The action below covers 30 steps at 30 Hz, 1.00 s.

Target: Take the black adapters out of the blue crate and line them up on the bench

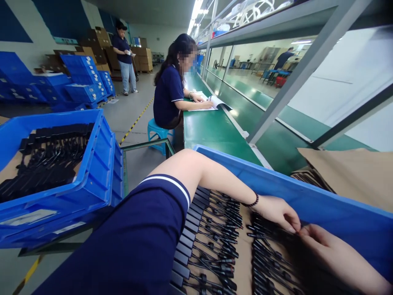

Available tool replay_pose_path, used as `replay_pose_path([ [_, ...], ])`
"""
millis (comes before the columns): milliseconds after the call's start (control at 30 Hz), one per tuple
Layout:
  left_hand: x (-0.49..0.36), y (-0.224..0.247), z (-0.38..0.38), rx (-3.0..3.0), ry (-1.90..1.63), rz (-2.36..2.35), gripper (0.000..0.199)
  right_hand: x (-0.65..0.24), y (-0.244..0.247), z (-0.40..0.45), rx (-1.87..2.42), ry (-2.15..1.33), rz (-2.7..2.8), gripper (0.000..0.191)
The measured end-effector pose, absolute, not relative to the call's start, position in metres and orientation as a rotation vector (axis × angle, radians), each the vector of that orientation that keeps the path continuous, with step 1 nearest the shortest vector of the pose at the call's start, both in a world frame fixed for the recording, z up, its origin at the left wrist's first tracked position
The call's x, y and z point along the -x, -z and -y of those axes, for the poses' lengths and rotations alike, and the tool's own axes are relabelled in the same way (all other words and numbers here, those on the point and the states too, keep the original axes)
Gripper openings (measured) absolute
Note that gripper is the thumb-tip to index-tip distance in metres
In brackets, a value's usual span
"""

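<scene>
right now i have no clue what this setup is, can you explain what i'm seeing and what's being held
There is no machine: these are a person's bare hands, seen by a camera worn on their head. The left hand and right hand meet at the fingertips over a blue bin; whether they pinch anything is too unclear to tell. In the bin, black cabled parts lie in rows on brown sheet. Another blue bin of black parts stands at the picture's left. A co-worker sits at the green bench.
</scene>
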<state>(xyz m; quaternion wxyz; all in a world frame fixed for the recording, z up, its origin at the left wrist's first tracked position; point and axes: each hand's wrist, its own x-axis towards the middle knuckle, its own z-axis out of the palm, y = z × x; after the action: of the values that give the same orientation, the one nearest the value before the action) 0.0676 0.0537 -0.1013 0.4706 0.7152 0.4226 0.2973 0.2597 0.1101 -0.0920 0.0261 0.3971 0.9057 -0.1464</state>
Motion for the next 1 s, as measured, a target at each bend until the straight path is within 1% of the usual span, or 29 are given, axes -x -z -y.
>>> replay_pose_path([
  [100,-0.068,0.101,-0.052,-1.743,-0.693,-1.053,0.012,-0.248,0.083,-0.100,-1.150,0.585,-2.663,0.028],
  [333,-0.068,0.098,-0.048,-1.753,-0.704,-1.104,0.016,-0.239,0.065,-0.083,-1.256,0.459,-2.694,0.018],
  [500,-0.073,0.094,-0.041,-1.794,-0.755,-1.293,0.015,-0.238,0.048,-0.069,-1.167,0.360,-2.829,0.010],
  [633,-0.073,0.100,-0.042,-1.579,-0.840,-1.158,0.017,-0.240,0.050,-0.073,-1.273,0.500,-2.789,0.008],
  [867,-0.076,0.100,-0.032,-1.344,-0.946,-1.070,0.016,-0.246,0.063,-0.073,-1.294,0.910,-2.762,0.010],
  [1000,-0.076,0.100,-0.032,-1.344,-0.970,-1.059,0.019,-0.245,0.068,-0.075,-1.382,0.939,-2.739,0.011],
])
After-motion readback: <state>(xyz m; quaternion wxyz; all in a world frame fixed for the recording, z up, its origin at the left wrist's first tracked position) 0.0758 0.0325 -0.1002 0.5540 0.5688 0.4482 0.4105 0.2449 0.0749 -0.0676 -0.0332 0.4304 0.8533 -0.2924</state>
